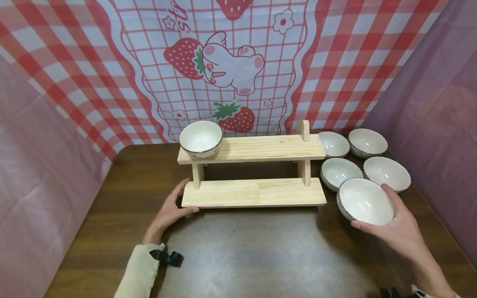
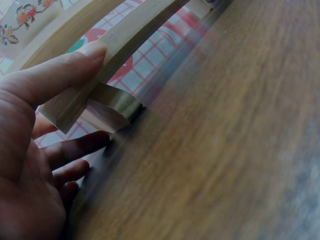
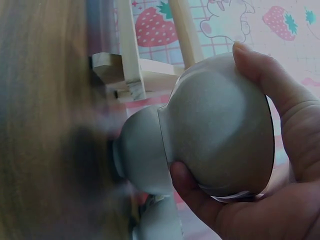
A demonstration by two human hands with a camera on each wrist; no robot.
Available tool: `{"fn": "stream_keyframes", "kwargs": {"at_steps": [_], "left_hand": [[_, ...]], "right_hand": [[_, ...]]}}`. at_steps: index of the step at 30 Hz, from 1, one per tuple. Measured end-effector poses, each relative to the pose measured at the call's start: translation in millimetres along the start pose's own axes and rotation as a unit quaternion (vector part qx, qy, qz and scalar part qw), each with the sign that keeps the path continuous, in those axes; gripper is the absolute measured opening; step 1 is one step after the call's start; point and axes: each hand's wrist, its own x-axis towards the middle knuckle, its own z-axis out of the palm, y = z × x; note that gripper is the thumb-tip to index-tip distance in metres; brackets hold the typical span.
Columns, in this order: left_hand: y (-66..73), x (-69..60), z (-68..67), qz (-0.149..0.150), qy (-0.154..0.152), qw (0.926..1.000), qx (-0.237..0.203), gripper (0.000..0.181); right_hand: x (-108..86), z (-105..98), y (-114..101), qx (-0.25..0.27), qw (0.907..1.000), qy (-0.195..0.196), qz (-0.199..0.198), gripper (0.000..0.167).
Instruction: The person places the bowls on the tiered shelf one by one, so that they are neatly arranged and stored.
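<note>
A two-tier wooden shelf stands on the table, with one white bowl upright at the left end of its upper board. My left hand grips the left end of the lower board; in the left wrist view the thumb of that hand lies on the board. To the right of the shelf, my right hand holds a white bowl by its side, thumb and fingers around it. The right wrist view shows this bowl off the table in the right hand.
Several more white bowls stand close together right of the shelf, among them a front one, a right one and a back one. A checked strawberry cloth hangs behind the table, with pink curtains at both sides.
</note>
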Motion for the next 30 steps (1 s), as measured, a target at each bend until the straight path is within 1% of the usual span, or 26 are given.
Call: {"fn": "stream_keyframes", "kwargs": {"at_steps": [7, 14, 19, 27, 30], "left_hand": [[-0.5, -0.2, -0.9, 0.001, 0.000, 1.0000, 0.007, 0.099], [0.2, 0.6, -0.4, 0.004, 0.001, 1.0000, 0.005, 0.099], [0.6, 1.5, -1.2, 0.005, 0.003, 1.0000, 0.005, 0.099], [-1.3, 1.8, -0.9, 0.020, 0.003, 0.9998, -0.002, 0.099], [-1.9, 0.6, 0.5, 0.019, 0.003, 0.9998, -0.001, 0.099]], "right_hand": [[5.6, -2.5, -12.2, -0.005, 0.9999, 0.000, -0.013, 0.124], [12.8, -0.1, -25.9, 0.007, 0.9996, -0.007, -0.027, 0.125], [19.0, 1.3, -38.0, -0.006, 0.9992, 0.000, -0.041, 0.127], [25.3, 4.3, -55.3, 0.001, 0.9981, -0.005, -0.062, 0.129], [26.8, 6.0, -60.3, 0.005, 0.9977, -0.011, -0.066, 0.128]]}}
